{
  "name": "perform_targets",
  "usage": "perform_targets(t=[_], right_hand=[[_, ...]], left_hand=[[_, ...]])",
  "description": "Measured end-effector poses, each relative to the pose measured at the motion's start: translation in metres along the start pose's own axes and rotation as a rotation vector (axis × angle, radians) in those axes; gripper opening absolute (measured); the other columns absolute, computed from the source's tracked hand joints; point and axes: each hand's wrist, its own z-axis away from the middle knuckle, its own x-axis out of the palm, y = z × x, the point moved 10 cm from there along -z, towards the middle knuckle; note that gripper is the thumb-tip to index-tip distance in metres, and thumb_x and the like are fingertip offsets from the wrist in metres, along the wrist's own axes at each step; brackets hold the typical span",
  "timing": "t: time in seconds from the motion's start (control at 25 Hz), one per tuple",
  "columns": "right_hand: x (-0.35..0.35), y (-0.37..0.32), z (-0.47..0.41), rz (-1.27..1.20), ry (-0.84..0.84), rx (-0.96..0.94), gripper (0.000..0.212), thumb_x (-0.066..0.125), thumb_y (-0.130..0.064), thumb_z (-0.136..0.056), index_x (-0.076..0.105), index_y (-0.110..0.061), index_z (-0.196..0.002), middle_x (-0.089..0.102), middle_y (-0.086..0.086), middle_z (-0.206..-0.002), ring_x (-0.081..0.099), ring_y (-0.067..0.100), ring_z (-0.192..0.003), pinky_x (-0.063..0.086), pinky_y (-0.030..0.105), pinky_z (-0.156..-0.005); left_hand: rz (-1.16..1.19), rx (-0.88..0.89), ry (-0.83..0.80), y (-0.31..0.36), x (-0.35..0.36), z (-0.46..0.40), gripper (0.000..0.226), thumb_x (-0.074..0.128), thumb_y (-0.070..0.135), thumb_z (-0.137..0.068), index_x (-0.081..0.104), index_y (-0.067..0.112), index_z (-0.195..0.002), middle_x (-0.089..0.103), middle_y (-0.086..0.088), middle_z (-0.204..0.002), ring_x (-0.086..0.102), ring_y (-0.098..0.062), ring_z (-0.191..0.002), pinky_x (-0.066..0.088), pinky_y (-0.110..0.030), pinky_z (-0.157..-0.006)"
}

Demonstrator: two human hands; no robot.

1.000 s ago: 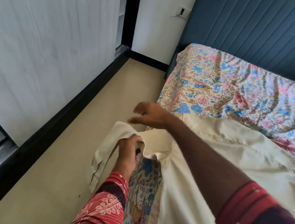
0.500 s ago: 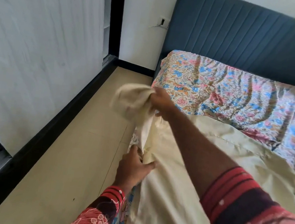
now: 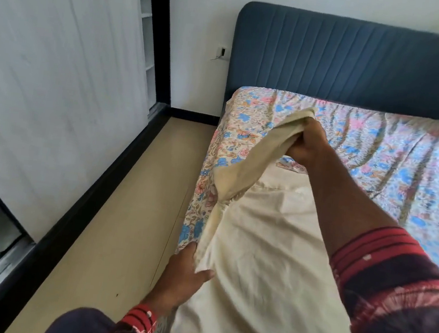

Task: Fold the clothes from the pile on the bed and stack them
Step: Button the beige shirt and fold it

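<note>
A cream shirt (image 3: pixel 265 257) lies spread on the bed's floral sheet (image 3: pixel 379 158), near the left edge. My right hand (image 3: pixel 306 146) grips the shirt's sleeve (image 3: pixel 258 157) and holds it lifted above the sheet, stretched toward the headboard. My left hand (image 3: pixel 185 275) grips the shirt's side edge at the bed's left border, thumb on top of the cloth. No pile or stack of clothes shows in this view.
A blue padded headboard (image 3: pixel 350 60) stands behind the bed. A narrow strip of beige floor (image 3: pixel 123 223) runs between the bed and a white wardrobe door (image 3: pixel 58 77) with a black base rail. A wall socket (image 3: pixel 222 52) sits beside the headboard.
My right hand has carried the sleeve from beside the bed up and over the sheet toward the headboard. My left hand slid down the shirt's side edge toward me.
</note>
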Motion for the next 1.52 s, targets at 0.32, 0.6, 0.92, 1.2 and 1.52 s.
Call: perform_targets(t=[0.32, 0.6, 0.92, 1.2, 1.52], right_hand=[[-0.161, -0.074, -0.02, -0.033, 0.208, -0.08, 0.04, 0.041, -0.034, -0.104, 0.069, -0.009, -0.117, 0.074, 0.016, -0.115, 0.072, 0.035, -0.108, 0.061, 0.048, -0.073], [-0.241, -0.025, 0.092, 1.039, 0.555, -0.19, 0.06, 0.074, -0.021, -0.085, 0.049, -0.011, -0.138, 0.064, 0.017, -0.132, 0.06, 0.039, -0.124, 0.05, 0.046, -0.103], [-0.16, 0.169, 0.301, 0.811, -0.069, 0.12, 0.033, 0.07, -0.047, -0.094, 0.055, -0.041, -0.123, 0.075, 0.011, -0.082, 0.074, 0.027, -0.06, 0.058, 0.036, -0.049], [-0.145, 0.189, 0.361, 0.417, -0.13, 0.251, 0.062, 0.073, -0.051, -0.09, 0.036, -0.051, -0.14, 0.075, 0.001, -0.106, 0.076, 0.025, -0.089, 0.064, 0.044, -0.067], [-0.231, 0.192, 0.373, 0.711, 0.002, 0.255, 0.07, 0.076, -0.008, -0.081, 0.04, -0.03, -0.137, 0.068, 0.016, -0.103, 0.07, 0.031, -0.083, 0.06, 0.039, -0.057]], left_hand=[[-0.43, 0.284, -0.118, 0.111, 0.082, 0.031, 0.07, 0.074, 0.046, -0.085, 0.035, 0.03, -0.141, 0.061, -0.006, -0.121, 0.061, -0.029, -0.11, 0.05, -0.036, -0.091], [-0.571, 0.226, -0.248, 0.079, 0.106, 0.061, 0.071, 0.078, 0.049, -0.08, 0.045, 0.028, -0.139, 0.057, -0.005, -0.128, 0.057, -0.027, -0.118, 0.048, -0.033, -0.095], [-0.633, 0.27, -0.162, 0.061, 0.071, 0.114, 0.07, 0.073, 0.043, -0.079, 0.037, 0.037, -0.139, 0.06, -0.004, -0.121, 0.061, -0.029, -0.113, 0.051, -0.037, -0.088], [-0.58, 0.372, -0.149, 0.093, 0.068, 0.166, 0.074, 0.074, 0.025, -0.082, 0.031, 0.034, -0.141, 0.062, 0.001, -0.106, 0.066, -0.022, -0.096, 0.058, -0.035, -0.08], [-0.293, 0.064, -0.693, 0.068, 0.109, 0.179, 0.055, 0.082, 0.036, -0.084, 0.056, 0.025, -0.132, 0.071, -0.003, -0.111, 0.074, -0.016, -0.083, 0.063, -0.038, -0.079]])
